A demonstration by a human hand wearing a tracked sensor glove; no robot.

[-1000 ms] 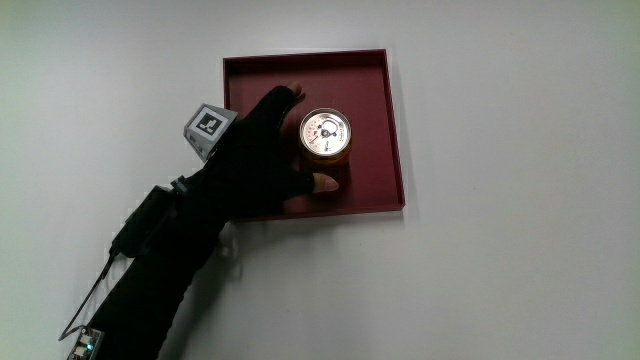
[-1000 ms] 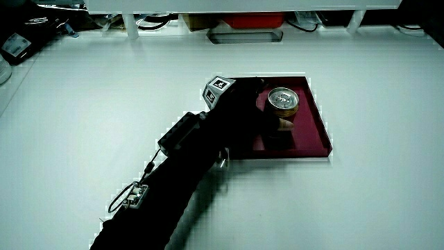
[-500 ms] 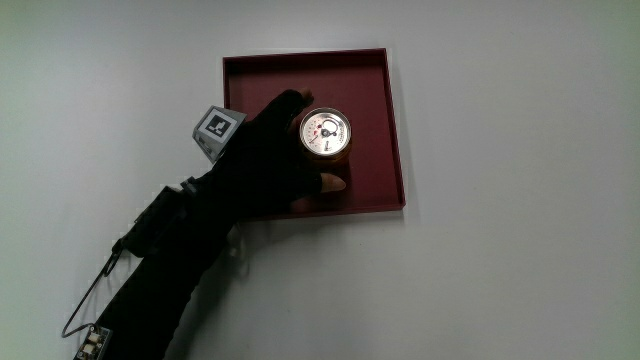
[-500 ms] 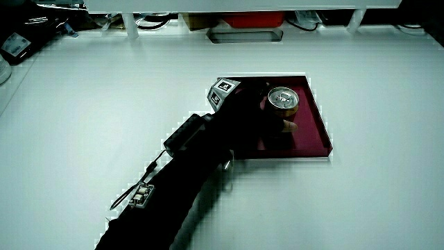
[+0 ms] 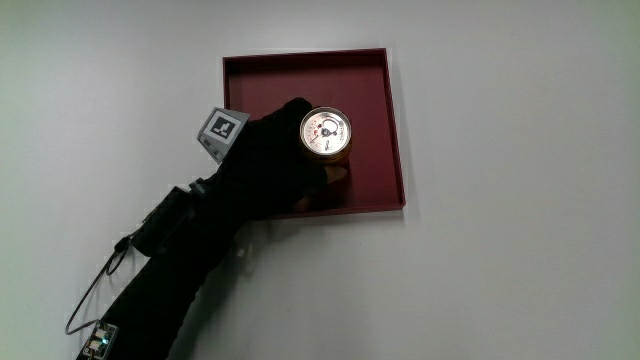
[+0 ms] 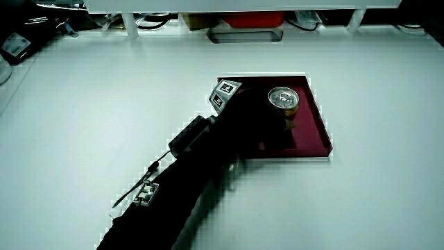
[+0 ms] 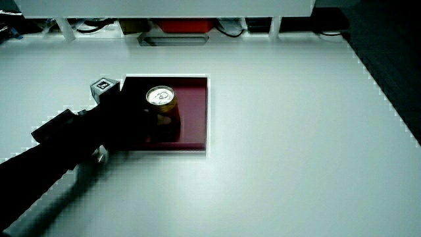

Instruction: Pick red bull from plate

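Note:
The Red Bull can stands upright on the dark red square plate, its silver top facing up. The gloved hand reaches over the plate's edge nearest the forearm and wraps around the can's side, fingers curled on it. The patterned cube rides on the back of the hand. In both side views the can still rests on the plate, with the hand closed against it. The can's lower body is hidden by the glove.
A small black box and a thin cable with a little circuit board trail along the forearm. A low partition with a red item under it runs along the table's edge farthest from the person.
The hand slid a little farther onto the plate and closed around the can; the bare thumb tip seen earlier beside the can is now mostly tucked in. The can has stayed in place.

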